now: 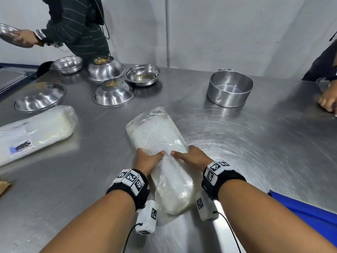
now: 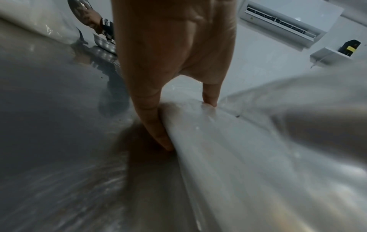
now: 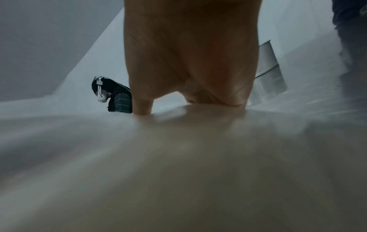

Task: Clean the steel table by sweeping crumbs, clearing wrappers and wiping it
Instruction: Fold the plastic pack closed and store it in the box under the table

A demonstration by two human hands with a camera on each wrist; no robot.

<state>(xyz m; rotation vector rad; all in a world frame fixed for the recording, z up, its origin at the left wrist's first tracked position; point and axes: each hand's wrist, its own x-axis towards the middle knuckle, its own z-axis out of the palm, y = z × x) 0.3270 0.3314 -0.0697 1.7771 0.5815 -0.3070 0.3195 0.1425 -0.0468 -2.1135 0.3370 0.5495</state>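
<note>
A long white package in clear plastic wrap (image 1: 158, 136) lies on the steel table (image 1: 255, 143), pointing away from me. My left hand (image 1: 148, 158) grips its left side and my right hand (image 1: 188, 156) grips its right side, both thumbs on top near the middle. In the left wrist view my left hand (image 2: 187, 124) has a finger along the package (image 2: 248, 157) edge and the thumb pressed into the wrap. The right wrist view shows my right hand (image 3: 188, 103) set down on the package (image 3: 178, 157). Brown crumbs (image 1: 102, 60) sit on upturned bowls at the back.
A second wrapped package (image 1: 36, 132) lies at the left. Several steel bowls (image 1: 113, 94) crowd the back left, a round steel tin (image 1: 229, 88) stands back right. Blue sheet (image 1: 310, 216) at near right. One person (image 1: 76, 30) holds a plate back left; another hand (image 1: 328, 101) rests at right.
</note>
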